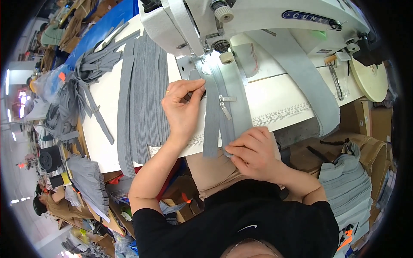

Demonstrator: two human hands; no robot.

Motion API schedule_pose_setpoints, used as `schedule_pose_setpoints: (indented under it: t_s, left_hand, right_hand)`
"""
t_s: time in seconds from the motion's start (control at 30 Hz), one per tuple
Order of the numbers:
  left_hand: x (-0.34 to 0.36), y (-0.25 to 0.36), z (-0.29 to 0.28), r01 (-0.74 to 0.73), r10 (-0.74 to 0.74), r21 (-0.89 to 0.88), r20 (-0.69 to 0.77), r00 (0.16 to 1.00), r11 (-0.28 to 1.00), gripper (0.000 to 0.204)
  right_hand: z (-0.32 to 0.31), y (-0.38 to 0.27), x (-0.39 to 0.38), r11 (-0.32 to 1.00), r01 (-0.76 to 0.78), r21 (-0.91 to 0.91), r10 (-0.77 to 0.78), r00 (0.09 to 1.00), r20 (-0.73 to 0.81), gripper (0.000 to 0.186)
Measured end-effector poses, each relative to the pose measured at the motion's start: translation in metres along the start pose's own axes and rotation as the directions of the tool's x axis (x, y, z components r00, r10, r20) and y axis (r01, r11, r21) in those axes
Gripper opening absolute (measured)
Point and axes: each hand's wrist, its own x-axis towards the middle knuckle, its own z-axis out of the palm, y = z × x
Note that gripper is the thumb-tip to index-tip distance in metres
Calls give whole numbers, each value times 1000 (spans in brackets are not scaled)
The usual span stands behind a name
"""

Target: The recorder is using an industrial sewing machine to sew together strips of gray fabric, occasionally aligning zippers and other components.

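Note:
At the sewing machine (185, 26), a grey zipper tape (226, 124) with two metal pulls (226, 112) runs under the lit needle area. A grey fabric strip (211, 124) lies along its left side, and a wider pale grey band (242, 107) is on its right. My left hand (183, 105) pinches thumb to forefinger at the strip's left edge, just in front of the needle area. Nearer my body, my right hand (254, 152) is closed on the zipper tape's near end, at the table edge. The needle itself is lost in the glare.
Stacked grey strips (144, 94) cover the table left of my left hand, with tangled zippers (92, 71) beyond. Right of the machine a long pale band (297, 64) drapes over the ruler-marked edge, near scissors (334, 79). Folded grey fabric (348, 185) sits lower right.

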Motion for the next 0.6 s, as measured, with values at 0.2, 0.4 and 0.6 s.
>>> schedule_pose_setpoints:
  t_s: [0.2,0.4,0.6]
  left_hand:
    - [0,2,1,28,-28,-15,10,1000,999,16]
    - [0,2,-1,26,-25,-20,10,1000,999,18]
    - [0,3,-1,22,-22,-11,28,999,1000,19]
  right_hand:
    - [-1,11,13,999,-7,-53,7,1000,3,31]
    - [0,12,14,988,41,-148,-39,999,16,34]
    - [-1,12,20,982,30,-186,-31,1000,-1,29]
